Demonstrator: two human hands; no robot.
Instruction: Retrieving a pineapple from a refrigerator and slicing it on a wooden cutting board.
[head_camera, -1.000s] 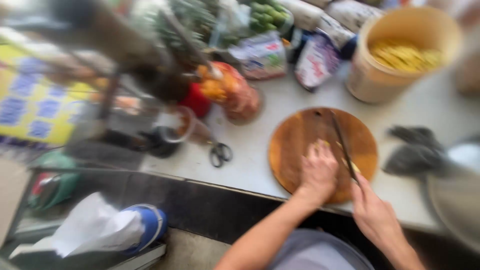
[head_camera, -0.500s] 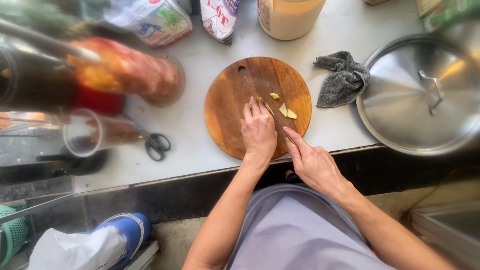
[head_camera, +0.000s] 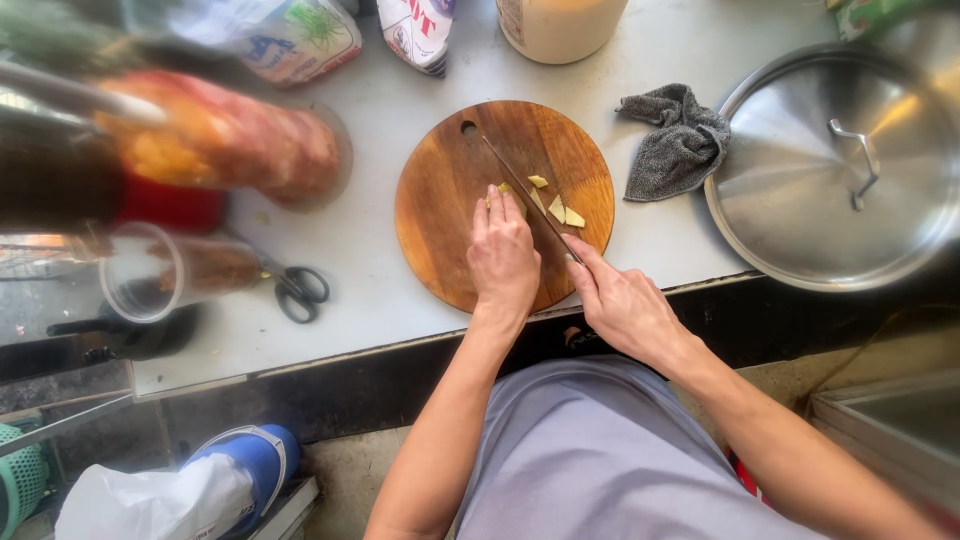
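So the right hand (head_camera: 622, 300) has its grip wrapped around the handle of a knife (head_camera: 528, 199), with the blade running diagonally up and to the left across a round wooden cutting board (head_camera: 450, 215). The left hand (head_camera: 503, 255) lies flat-ish on the board, fingers bent down onto a small pale piece of food (head_camera: 507, 190) right beside the blade, pinning it rather than grasping it. A few cut yellowish slices (head_camera: 558, 208) lie on the board just on the other side of the knife. The board sits on a light bench (head_camera: 380, 290) close to its front edge.

Around it: a crumpled grey cloth (head_camera: 672, 140) just right of the board, a big steel pot lid (head_camera: 835, 170) further right, black-handled scissors (head_camera: 298, 290) off to the left, and a clear plastic cup (head_camera: 160, 272) lying on its side beyond those.
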